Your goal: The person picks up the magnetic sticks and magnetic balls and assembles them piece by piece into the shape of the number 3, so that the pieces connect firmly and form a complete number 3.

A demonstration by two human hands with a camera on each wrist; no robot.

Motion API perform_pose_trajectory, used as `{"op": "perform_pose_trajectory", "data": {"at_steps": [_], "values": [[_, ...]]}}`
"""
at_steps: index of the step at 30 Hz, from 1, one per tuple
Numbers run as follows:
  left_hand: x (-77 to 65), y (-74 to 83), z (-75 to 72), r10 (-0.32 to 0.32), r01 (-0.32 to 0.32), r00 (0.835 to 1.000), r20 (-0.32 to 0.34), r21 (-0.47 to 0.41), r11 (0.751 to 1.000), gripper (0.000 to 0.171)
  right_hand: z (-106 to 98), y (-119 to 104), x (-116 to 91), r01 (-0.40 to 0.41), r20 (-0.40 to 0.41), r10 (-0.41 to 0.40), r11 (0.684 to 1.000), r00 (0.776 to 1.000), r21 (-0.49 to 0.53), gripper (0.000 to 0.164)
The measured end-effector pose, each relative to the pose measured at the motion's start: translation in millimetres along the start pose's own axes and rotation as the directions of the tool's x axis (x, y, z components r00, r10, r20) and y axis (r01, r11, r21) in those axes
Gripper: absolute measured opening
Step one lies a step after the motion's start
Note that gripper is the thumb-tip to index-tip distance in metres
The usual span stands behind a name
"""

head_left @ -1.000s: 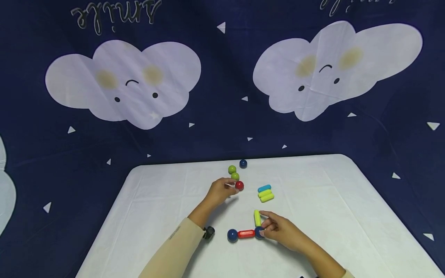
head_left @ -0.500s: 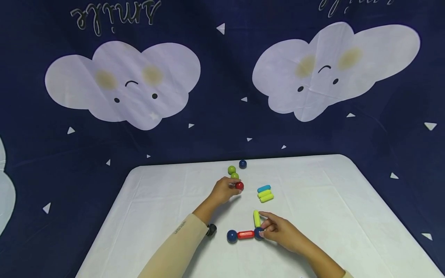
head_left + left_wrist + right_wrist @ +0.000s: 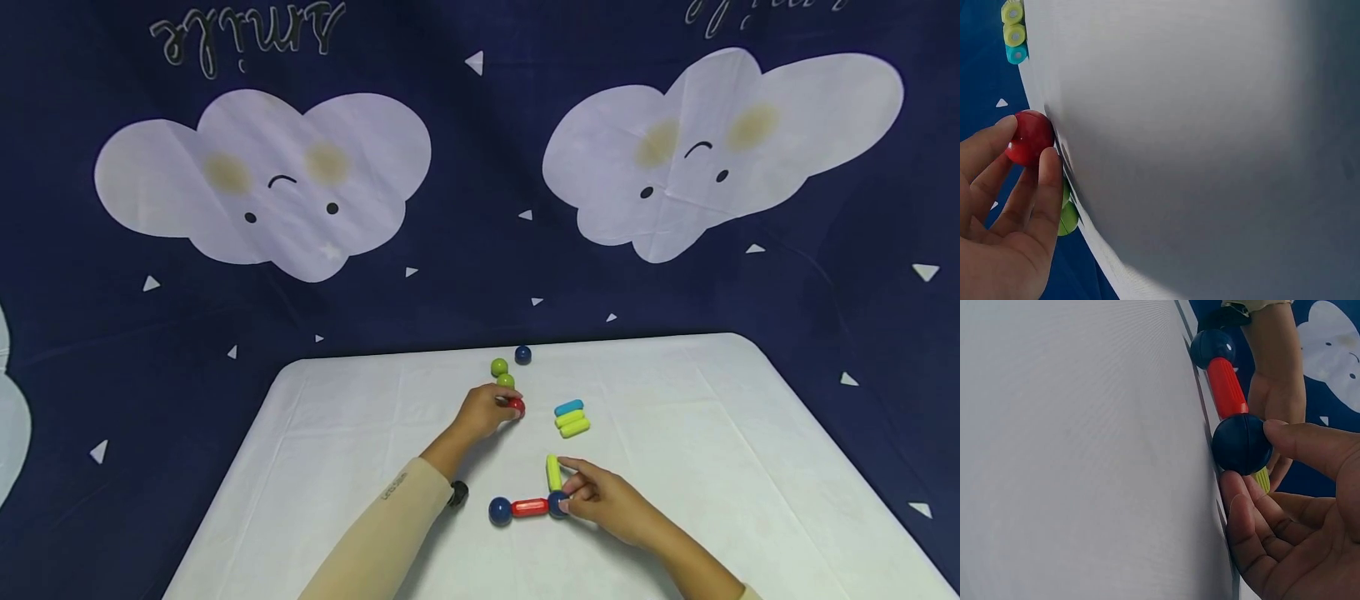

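Note:
My left hand (image 3: 482,412) pinches a red ball (image 3: 1034,137) between thumb and fingers, low over the table just in front of the green balls. With the thumb and fingers of my right hand (image 3: 611,502) I grip a dark blue ball (image 3: 1242,444) at one corner of a joined piece. From that ball a red rod (image 3: 530,507) runs left to a second dark blue ball (image 3: 500,511). A yellow-green rod (image 3: 553,472) points away from the gripped ball, my right index fingertip at its far end.
Two green balls (image 3: 499,367) and a dark blue ball (image 3: 522,355) lie near the far edge of the white table (image 3: 360,417). Right of the red ball, a blue rod (image 3: 569,407) lies beside two yellow-green rods (image 3: 574,427). Behind hangs a navy cloth (image 3: 480,208) with clouds.
The left hand's fingers have closed further round the red ball, and it has come slightly nearer to me, away from the green balls. My right hand and the joined piece stay nearly still.

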State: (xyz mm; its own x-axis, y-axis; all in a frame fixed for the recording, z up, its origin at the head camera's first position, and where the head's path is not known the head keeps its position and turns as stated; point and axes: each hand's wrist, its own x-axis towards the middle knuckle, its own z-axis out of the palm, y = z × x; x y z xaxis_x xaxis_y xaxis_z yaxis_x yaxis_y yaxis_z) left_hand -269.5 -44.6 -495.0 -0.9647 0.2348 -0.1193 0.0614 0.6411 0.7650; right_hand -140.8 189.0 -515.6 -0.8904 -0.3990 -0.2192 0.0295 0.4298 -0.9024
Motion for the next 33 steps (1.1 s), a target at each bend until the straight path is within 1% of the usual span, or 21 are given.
{"op": "perform_pose_trajectory", "data": {"at_steps": [2,7,13,18,27,33], "values": [[-0.2,-0.8,0.5,-0.012,0.012,1.0,-0.001,-0.002,1.0,0.024,0.2,0.5,0.1,0.002,0.0,-0.002,1.0,1.0,0.002,0.074],[-1.9,-2.9,0.1,-0.004,0.004,1.0,-0.001,-0.02,1.0,0.024,0.3,0.3,0.6,-0.001,-0.002,0.001,1.0,1.0,0.001,0.074],[-6.2,-3.5,-2.0,-0.003,0.003,1.0,0.021,-0.031,1.0,0.026,0.3,0.3,0.7,-0.01,-0.003,0.01,1.0,1.0,-0.003,0.074],[-12.5,-3.6,-1.8,0.001,0.001,0.998,0.058,-0.027,1.0,0.026,1.0,0.6,0.5,-0.013,0.0,0.013,1.0,1.0,0.002,0.074],[-19.3,-3.8,3.3,-0.012,0.026,0.99,0.138,-0.099,0.995,0.023,1.8,1.9,0.4,0.002,-0.001,-0.002,1.0,1.0,0.011,0.074],[-24.0,-1.7,7.9,0.005,0.021,0.982,0.189,-0.137,0.99,0.024,2.6,2.5,0.5,0.02,0.0,-0.02,1.0,1.0,-0.011,0.072]]}}
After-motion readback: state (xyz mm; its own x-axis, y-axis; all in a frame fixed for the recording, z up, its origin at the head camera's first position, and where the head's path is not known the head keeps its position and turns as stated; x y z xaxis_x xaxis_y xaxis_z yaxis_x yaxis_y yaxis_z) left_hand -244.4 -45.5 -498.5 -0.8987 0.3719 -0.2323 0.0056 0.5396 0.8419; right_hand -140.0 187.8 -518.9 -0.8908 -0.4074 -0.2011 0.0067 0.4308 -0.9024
